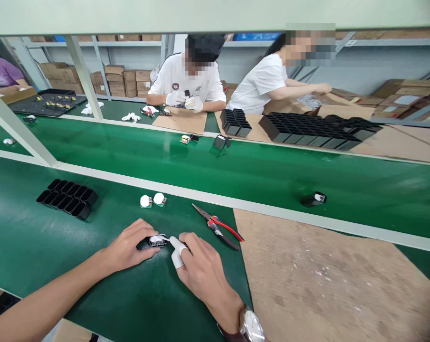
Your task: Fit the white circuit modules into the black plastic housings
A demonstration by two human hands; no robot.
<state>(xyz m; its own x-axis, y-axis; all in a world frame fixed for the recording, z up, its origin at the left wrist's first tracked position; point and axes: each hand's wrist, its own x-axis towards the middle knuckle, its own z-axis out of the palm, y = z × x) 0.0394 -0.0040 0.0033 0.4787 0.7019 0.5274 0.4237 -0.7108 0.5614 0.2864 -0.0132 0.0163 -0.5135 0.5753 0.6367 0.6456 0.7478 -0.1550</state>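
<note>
Near the front of the green bench is a small black case (158, 243) with white material and pale wires at its top. My left hand (131, 244) holds it from the left, with thumb and fingers closed around its sides. At the case's right side is my right hand (200, 266), white finger cots on its thumb and index finger. Those fingertips pinch a thin white wire (167, 239) that runs to the top of the case. Behind the case sit two small circuit boards with round white tops (145, 202). To the right lie red-and-black needle-nose pliers (215, 225).
Black cases (68, 197) stand in a block at left. A cardboard sheet (336, 270) covers the bench at right. Beyond a pale rail, a green belt (257, 173) carries a black case (313, 199). Co-workers sit across it, beside more black cases (307, 130). A slanted post (25, 123) rises at left.
</note>
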